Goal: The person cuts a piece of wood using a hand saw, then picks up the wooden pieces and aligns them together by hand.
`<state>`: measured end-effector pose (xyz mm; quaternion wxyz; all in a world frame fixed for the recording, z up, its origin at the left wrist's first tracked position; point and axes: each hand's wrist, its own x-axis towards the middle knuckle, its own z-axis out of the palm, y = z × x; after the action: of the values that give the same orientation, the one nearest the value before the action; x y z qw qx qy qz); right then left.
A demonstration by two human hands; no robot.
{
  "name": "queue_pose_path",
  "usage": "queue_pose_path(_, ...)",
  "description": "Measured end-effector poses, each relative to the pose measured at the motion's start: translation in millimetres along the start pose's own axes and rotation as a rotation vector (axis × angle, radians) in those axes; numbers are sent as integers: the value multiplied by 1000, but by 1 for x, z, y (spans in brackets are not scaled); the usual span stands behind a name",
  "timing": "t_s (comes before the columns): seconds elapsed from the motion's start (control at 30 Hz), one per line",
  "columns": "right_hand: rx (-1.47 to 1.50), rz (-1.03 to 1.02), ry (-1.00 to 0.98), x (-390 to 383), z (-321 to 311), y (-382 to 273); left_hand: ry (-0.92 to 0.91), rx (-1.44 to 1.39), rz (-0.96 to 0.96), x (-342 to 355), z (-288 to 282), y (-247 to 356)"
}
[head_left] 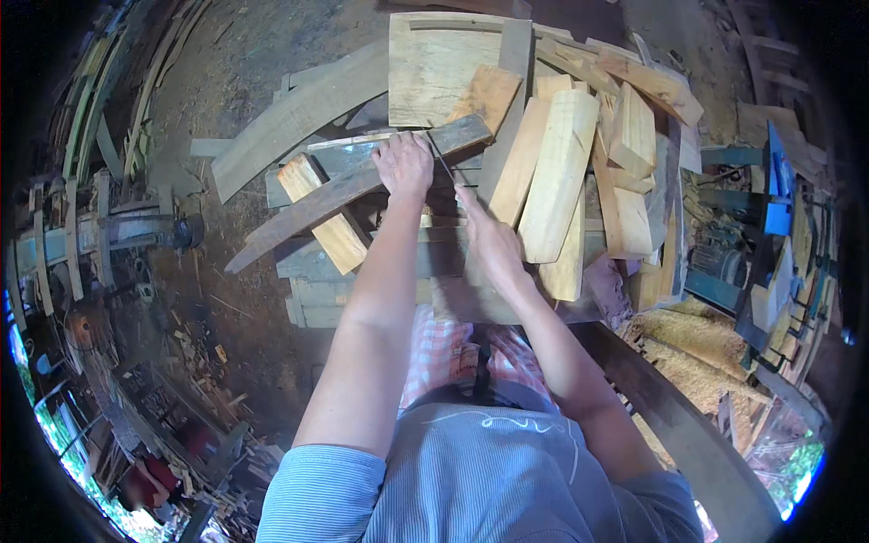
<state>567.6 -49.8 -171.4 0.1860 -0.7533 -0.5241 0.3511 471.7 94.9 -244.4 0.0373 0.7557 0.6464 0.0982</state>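
A long dark weathered plank (317,205) lies slantwise across a light wooden block (324,210) and the pile of boards. My left hand (404,165) presses down on it, fingers bent over its far edge. Just right of that hand, a thin dark blade-like tool (443,161), seen edge-on, crosses the plank near its right end. My right hand (494,244) is closed around the near end of this tool; its exact kind is hard to make out. An orange-tinted wood offcut (487,101) touches the plank's right end.
Thick pale timber pieces (561,172) are heaped at the right of the low wooden bench (326,312). A wide pale board (434,68) lies at the back. Sawdust (697,344) and a long dark beam (674,425) are at lower right. Another person (152,480) is at far lower left.
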Motion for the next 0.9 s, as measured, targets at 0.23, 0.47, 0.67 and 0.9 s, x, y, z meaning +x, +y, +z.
queue_pose_path(0.23,-18,3,80,41,-1,-3,-34,-35,28,4,1,15)
queue_pose_path(0.47,32,-40,57,12,0,-12,-23,5,5,-1,-9,0)
queue_pose_path(0.67,-70,28,47,20,7,-9,3,-36,12,2,3,2)
queue_pose_path(0.9,-69,46,59,43,-4,-19,0,-53,34,3,0,12)
